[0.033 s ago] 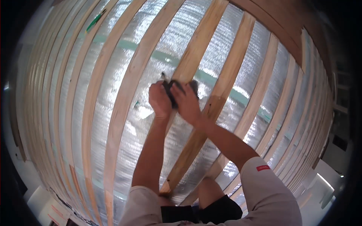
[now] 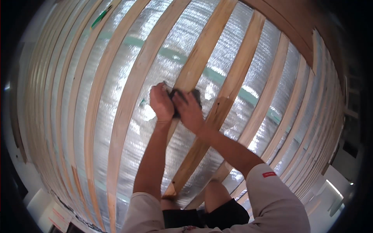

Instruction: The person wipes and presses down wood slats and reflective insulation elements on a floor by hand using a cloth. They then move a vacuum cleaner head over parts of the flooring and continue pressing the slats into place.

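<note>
A dark, blocky hand tool [image 2: 197, 98] rests against a wooden batten [image 2: 206, 42] near the middle of the view. Its exact kind is hidden by my fingers. My left hand [image 2: 161, 102] is closed at the tool's left end, with its thumb side toward the batten. Over the top of the tool lies my right hand [image 2: 189, 111], its fingers bent round the dark body. Both forearms reach up from the lower edge. Silvery foil sheeting [image 2: 143, 151] shows between the battens.
Several parallel battens run across the foil, crossed by green tape [image 2: 213, 75]. A thin green item [image 2: 101, 18] lies on a batten at the upper left. A brown board [image 2: 287, 23] borders the upper right. My bare knees and black shorts [image 2: 227, 213] are at the bottom.
Both hands and the dark tool have shifted slightly down and to the left along the batten. The grip looks the same.
</note>
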`<state>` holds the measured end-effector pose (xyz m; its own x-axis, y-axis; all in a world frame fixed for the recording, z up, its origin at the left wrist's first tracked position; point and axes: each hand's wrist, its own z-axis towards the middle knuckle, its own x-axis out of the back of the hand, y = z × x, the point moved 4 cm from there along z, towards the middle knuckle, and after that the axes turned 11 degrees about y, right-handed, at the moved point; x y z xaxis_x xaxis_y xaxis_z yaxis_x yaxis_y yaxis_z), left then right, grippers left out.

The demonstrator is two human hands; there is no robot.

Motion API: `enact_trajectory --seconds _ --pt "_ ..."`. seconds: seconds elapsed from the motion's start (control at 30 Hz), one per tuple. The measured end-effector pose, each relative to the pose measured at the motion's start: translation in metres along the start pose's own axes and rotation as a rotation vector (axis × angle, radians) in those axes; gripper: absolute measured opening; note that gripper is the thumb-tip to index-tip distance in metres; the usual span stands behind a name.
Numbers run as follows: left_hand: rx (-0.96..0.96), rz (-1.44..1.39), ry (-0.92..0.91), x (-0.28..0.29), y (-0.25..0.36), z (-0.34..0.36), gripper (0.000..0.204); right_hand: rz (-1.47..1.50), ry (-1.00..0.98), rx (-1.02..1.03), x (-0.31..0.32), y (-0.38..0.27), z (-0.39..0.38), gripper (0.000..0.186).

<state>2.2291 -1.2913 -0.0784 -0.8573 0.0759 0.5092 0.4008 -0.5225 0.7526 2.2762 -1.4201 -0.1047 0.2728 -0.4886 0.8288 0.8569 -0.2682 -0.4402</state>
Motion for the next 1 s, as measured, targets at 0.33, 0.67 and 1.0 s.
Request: enact_trajectory --seconds 0.33,0.67,1.0 --pt "-0.065 0.492 -0.241 0.157 -0.121 0.042 0.021 0.41 -0.366 0.43 -0.044 -0.271 -0.187 0.042" --pt "-0.014 0.606 0.095 0.126 -0.166 0.047 0.013 0.199 0.159 -0.232 0.035 -0.076 0.077 0.06" --pt "0.054 0.582 -0.165 0.127 -0.189 0.048 0.023 0.158 -0.26 0.48 -0.106 -0.024 0.205 0.065"
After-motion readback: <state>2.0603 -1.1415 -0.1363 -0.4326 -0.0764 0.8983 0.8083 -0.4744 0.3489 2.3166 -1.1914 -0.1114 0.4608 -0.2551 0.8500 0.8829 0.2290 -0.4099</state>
